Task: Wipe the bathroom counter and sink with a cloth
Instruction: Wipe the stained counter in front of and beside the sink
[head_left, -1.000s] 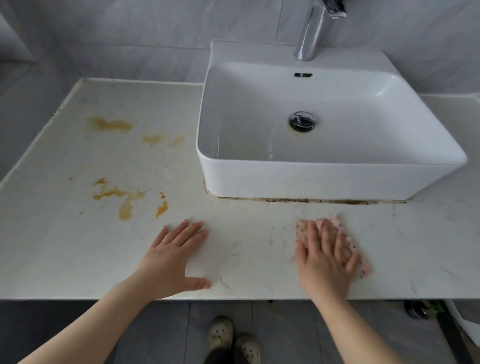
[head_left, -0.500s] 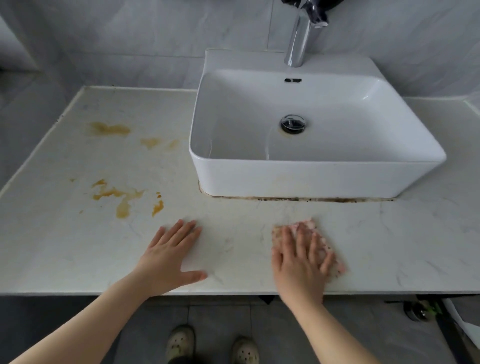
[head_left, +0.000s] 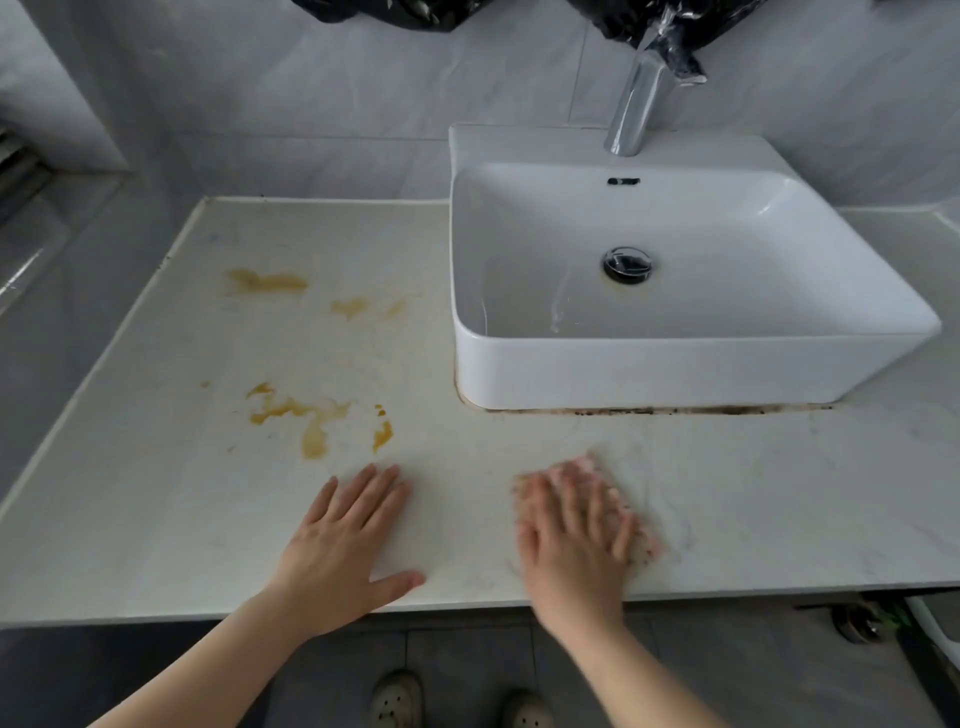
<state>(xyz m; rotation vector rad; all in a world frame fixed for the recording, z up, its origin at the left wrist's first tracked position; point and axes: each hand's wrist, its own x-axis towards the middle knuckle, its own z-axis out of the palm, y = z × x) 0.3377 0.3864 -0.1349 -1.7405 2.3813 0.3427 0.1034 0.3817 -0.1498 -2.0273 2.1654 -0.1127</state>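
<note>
While the cloth (head_left: 645, 546) is working near its front edge, table (head_left: 156, 519): is carrying the widest risk. A wet film is probably forming where the cloth is passing, and water could be running over the front lip towards the floor and the shoes below.
Sink (head_left: 727, 374): is standing on the table at the right rear. Its basin is showing faint streaks, so it is risking being skipped if all the effort is going into the table.
Orange stains (head_left: 311, 421): are lying left of the sink, well apart from the cloth. A single pass is risking smearing colour across the pale surface and loading the cloth.
Dark seam (head_left: 675, 410): is running along the sink base. Grime is risking being dragged forward onto the table.
Left hand (head_left: 345, 551): is lying flat and wide, fingers straight, thumb spread, holding nothing. It appears to be bracing and could be slipping on a wet patch.
Right hand (head_left: 571, 540): is pressing down flat with fingers spread, blurred. It is not gripping the cloth, so the cloth could be bunching or sliding out.
Cloth: is lying on the table under the right hand, in front of the sink and apart from it, with only its pinkish edges showing.
Writing: none is showing legibly, and no brand or label is readable.
</note>
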